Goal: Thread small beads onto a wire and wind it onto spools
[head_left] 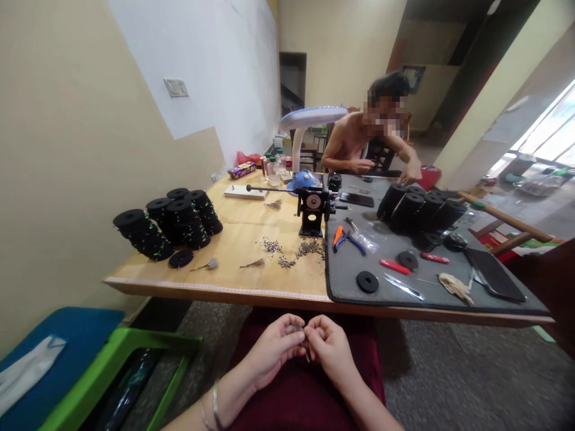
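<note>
Over my lap, just short of the table edge, my left hand (279, 348) and my right hand (330, 347) meet at the fingertips. Both are closed in a pinch. Something small and dark shows between them, too little of it to name. Beyond them on the wooden table top (224, 263) lie a pile of small coloured beads (272, 245), a heap of tiny brownish metal pieces (311, 246) and two small bundles of thin wires, one orange-tipped (254, 263) and one grey-tipped (211, 264).
Stacks of black foam spools (179, 215) stand left, more spools (406, 206) right. A black hand-crank winder (312, 209) and a lamp (309, 117) stand mid-table. Pliers (351, 242), tweezers (403, 286) and a phone (494, 274) lie on the grey mat (350, 308). Another person (350, 140) sits opposite.
</note>
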`<action>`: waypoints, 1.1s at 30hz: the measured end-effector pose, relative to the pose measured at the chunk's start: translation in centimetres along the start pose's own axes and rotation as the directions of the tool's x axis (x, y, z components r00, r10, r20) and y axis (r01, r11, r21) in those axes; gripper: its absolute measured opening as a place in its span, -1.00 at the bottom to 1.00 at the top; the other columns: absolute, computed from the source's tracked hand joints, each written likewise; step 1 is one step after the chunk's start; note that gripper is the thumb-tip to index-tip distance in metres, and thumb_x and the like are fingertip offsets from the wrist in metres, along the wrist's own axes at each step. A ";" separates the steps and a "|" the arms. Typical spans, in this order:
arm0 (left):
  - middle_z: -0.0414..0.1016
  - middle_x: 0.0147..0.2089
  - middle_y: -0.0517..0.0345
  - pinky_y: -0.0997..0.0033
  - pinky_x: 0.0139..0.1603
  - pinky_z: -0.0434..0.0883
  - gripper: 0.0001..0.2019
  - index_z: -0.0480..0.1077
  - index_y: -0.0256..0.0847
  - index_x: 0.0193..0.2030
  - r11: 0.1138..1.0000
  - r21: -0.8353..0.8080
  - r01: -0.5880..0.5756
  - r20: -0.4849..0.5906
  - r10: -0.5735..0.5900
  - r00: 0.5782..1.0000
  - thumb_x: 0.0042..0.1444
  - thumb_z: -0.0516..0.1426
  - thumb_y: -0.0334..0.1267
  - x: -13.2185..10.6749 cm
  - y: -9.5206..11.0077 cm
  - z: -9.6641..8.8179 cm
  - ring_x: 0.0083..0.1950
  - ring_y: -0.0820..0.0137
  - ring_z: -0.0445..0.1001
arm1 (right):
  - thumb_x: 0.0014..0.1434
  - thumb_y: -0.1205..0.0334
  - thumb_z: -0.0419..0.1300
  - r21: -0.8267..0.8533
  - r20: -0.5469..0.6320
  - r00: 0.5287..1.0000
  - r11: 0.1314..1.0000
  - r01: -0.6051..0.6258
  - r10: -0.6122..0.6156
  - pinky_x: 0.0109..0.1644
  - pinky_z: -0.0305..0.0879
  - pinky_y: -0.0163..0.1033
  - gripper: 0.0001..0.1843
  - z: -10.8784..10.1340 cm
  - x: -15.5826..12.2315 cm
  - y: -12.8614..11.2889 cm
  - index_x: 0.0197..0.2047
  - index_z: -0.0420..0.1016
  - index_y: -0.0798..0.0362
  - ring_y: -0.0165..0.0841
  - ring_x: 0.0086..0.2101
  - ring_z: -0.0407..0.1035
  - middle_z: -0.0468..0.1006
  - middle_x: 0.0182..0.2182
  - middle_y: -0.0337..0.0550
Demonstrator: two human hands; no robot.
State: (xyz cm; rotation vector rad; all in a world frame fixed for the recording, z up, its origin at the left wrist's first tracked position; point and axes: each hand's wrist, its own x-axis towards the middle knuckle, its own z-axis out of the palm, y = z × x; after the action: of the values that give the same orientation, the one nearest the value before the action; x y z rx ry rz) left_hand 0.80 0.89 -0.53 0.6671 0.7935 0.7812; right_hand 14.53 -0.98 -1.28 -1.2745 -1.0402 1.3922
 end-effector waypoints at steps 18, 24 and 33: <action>0.31 -0.51 0.26 0.52 -0.47 0.20 -0.74 0.33 -0.29 -0.46 0.996 0.076 -0.053 -0.095 0.060 0.994 -0.11 0.29 -0.18 0.8 -0.7 -0.7 -0.49 0.54 0.26 | -0.02 -0.11 0.22 0.016 0.094 0.978 0.982 -0.187 0.185 -0.70 -0.16 -0.44 -0.59 -0.5 -0.4 1.0 -0.49 0.29 0.08 -0.60 -0.79 0.00 0.29 -0.82 -0.42; 0.31 -0.52 0.26 0.53 -0.48 0.19 -0.75 0.33 -0.29 -0.47 1.000 0.016 -0.020 -0.100 0.022 0.995 -0.12 0.30 -0.21 0.8 -0.9 -1.0 -0.51 0.56 0.26 | -0.02 -0.06 0.23 0.046 0.167 0.961 0.972 -0.232 0.221 -0.71 -0.18 -0.45 -0.63 -0.3 -0.2 1.3 -0.50 0.30 0.09 -0.61 -0.80 -0.03 0.30 -0.83 -0.43; 0.29 -0.52 0.27 0.53 -0.47 0.18 -0.76 0.31 -0.29 -0.47 0.997 0.064 -0.045 -0.101 0.051 0.994 -0.10 0.28 -0.21 0.6 -0.5 -0.5 -0.52 0.56 0.23 | -0.04 -0.02 0.24 0.059 0.177 0.952 0.963 -0.263 0.249 -0.71 -0.21 -0.44 -0.66 -0.1 -0.2 0.9 -0.52 0.30 0.09 -0.61 -0.81 -0.03 0.29 -0.84 -0.43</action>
State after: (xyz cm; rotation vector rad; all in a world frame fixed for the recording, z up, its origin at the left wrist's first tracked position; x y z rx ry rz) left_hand 0.80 1.23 -1.39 0.7077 0.9008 0.8426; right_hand 14.60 -1.32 -2.15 -1.2823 -0.9419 1.7477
